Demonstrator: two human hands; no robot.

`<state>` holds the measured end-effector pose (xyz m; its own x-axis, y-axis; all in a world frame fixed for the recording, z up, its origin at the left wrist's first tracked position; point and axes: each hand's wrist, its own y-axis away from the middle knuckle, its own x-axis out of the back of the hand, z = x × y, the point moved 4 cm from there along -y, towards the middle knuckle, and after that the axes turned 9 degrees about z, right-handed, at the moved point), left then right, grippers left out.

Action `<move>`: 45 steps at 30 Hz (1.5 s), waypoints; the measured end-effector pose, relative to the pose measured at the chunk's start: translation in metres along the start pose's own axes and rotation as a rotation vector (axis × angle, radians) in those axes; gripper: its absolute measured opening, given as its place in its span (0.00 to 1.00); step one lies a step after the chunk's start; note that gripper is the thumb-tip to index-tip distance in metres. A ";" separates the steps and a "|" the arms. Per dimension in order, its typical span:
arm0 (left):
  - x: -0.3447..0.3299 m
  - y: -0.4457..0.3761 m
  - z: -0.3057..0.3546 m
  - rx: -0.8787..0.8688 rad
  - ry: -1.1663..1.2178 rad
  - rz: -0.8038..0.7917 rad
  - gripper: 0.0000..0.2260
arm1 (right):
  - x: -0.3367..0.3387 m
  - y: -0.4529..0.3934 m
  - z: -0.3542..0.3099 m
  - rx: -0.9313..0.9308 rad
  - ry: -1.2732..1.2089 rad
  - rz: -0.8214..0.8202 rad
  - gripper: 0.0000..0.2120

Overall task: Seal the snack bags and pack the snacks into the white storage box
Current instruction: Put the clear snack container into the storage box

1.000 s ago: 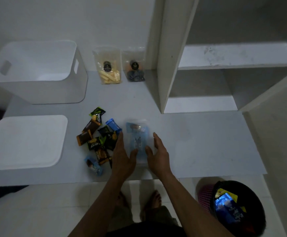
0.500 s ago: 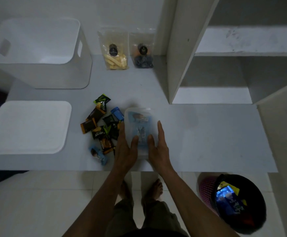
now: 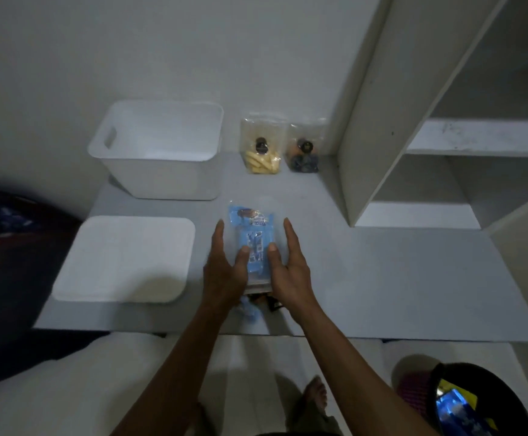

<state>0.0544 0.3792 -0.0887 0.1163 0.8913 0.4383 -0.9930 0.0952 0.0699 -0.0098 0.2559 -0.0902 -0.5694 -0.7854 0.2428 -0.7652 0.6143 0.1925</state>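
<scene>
I hold a clear bag of blue-wrapped snacks (image 3: 251,228) between both hands, lifted above the grey tabletop. My left hand (image 3: 225,265) grips its left side and my right hand (image 3: 288,265) its right side, thumbs on top. Beneath the bag, a few small wrapped snacks (image 3: 250,306) peek out; the others are hidden. The open white storage box (image 3: 159,152) stands at the back left, with its white lid (image 3: 124,256) lying flat in front of it. Two clear bags lean on the back wall: one with yellow sticks (image 3: 261,149), one with dark pieces (image 3: 303,149).
A white shelf unit (image 3: 391,121) rises at the right, its upright panel standing on the table (image 3: 382,278). A black bin with wrappers (image 3: 464,401) sits on the floor at lower right. A dark object (image 3: 4,247) lies to the left of the table.
Both hands have lifted the blue snack bag off the table and carried it left and away, over the pile of small wrapped snacks. The camera has tilted upward.
</scene>
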 end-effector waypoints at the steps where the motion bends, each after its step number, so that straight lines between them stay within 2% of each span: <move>1: 0.019 -0.006 0.000 0.004 0.024 0.007 0.31 | -0.016 0.007 -0.012 0.003 -0.012 -0.004 0.28; 11: 0.184 -0.057 -0.012 0.013 0.175 0.054 0.29 | -0.159 0.053 -0.093 0.087 -0.106 0.006 0.27; 14: 0.216 -0.076 -0.003 0.031 0.196 0.082 0.28 | -0.184 0.050 -0.120 0.131 -0.097 0.016 0.27; 20: 0.251 -0.148 0.031 -0.065 0.206 0.144 0.29 | -0.219 0.001 -0.179 0.214 -0.140 0.040 0.27; 26: 0.255 -0.253 0.065 -0.062 0.267 0.059 0.29 | -0.250 -0.090 -0.223 0.235 -0.156 0.090 0.26; 32: 0.231 -0.336 0.076 0.003 0.238 -0.025 0.29 | -0.275 -0.175 -0.226 0.188 -0.126 0.109 0.27; 40: 0.193 -0.413 0.030 0.120 0.178 -0.061 0.30 | -0.310 -0.252 -0.189 0.035 -0.101 0.055 0.27; 45: 0.169 -0.442 -0.010 0.160 0.048 -0.103 0.31 | -0.331 -0.282 -0.151 -0.061 -0.054 -0.014 0.27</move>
<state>0.5127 0.4922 -0.0547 0.2118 0.9010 0.3786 -0.9596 0.1183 0.2552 0.4397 0.3546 -0.0816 -0.5757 -0.7957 0.1882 -0.7543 0.6057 0.2534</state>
